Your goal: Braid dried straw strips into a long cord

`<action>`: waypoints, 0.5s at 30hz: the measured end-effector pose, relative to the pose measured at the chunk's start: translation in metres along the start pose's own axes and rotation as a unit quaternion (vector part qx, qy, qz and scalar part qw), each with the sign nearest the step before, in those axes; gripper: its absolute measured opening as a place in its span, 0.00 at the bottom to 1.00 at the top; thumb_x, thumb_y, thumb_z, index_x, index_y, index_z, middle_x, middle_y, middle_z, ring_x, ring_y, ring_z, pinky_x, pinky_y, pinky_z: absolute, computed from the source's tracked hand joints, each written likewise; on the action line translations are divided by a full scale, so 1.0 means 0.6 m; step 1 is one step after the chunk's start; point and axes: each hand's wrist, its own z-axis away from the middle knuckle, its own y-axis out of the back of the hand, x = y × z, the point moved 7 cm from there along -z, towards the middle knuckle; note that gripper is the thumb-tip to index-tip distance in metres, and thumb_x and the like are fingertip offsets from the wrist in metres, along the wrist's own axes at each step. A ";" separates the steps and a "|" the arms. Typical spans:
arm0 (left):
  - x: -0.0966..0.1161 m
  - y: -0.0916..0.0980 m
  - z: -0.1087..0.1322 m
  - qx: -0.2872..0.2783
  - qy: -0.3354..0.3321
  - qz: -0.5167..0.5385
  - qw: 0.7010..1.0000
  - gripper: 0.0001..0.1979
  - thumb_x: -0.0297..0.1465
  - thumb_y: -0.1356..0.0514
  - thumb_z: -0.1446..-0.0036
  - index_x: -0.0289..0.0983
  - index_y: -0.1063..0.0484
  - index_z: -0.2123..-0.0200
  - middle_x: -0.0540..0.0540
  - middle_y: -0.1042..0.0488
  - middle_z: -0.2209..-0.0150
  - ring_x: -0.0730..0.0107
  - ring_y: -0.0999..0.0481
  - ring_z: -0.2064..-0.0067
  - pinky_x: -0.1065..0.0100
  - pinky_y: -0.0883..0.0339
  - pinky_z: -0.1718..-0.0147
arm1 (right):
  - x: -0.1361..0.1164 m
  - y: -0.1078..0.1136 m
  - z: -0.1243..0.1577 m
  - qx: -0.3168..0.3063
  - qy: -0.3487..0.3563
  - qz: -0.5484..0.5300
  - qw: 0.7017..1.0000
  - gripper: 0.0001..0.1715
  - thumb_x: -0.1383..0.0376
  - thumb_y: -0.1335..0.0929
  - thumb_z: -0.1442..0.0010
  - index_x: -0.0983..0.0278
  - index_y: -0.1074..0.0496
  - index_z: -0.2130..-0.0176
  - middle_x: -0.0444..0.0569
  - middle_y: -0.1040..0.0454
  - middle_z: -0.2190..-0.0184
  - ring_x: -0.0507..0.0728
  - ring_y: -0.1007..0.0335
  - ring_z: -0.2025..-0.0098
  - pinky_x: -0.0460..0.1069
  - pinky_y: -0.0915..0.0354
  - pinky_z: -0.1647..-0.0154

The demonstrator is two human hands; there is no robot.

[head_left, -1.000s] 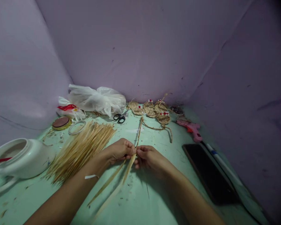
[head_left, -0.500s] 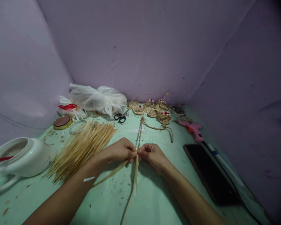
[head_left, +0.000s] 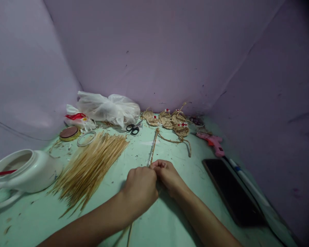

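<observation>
My left hand (head_left: 140, 188) is curled into a fist over the near end of a braided straw cord (head_left: 153, 145) that runs away from me across the green table (head_left: 170, 219). My right hand (head_left: 167, 173) pinches the same cord end, its fingers closed and touching the left hand. Loose straw strips (head_left: 128, 235) trail out below my left wrist. A fan of dry straw strips (head_left: 92, 163) lies just left of my hands.
At the back lie several small woven straw pieces (head_left: 173, 121) with red dots, black scissors (head_left: 132, 128), a plastic bag (head_left: 110, 108), a tape ring (head_left: 85, 138) and a round tin lid (head_left: 69, 132). A white jar (head_left: 25, 171) lies on the left. A pink glue gun (head_left: 212, 141), dark phone (head_left: 233, 192) and pen (head_left: 243, 178) sit on the right.
My left hand has rolled over to the right, covering the cord end and the strips. The loose strips that lay spread toward me are now mostly hidden under my left wrist.
</observation>
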 end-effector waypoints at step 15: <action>-0.039 -0.038 -0.059 -0.183 0.086 0.335 0.920 0.06 0.26 0.47 0.61 0.31 0.35 0.84 0.52 0.41 0.91 0.80 0.44 0.89 0.75 0.53 0.89 | -0.011 0.002 -0.009 -0.126 0.049 0.107 0.985 0.04 0.70 0.35 0.62 0.67 0.36 0.78 0.44 0.33 0.83 0.47 0.41 0.81 0.43 0.48 0.80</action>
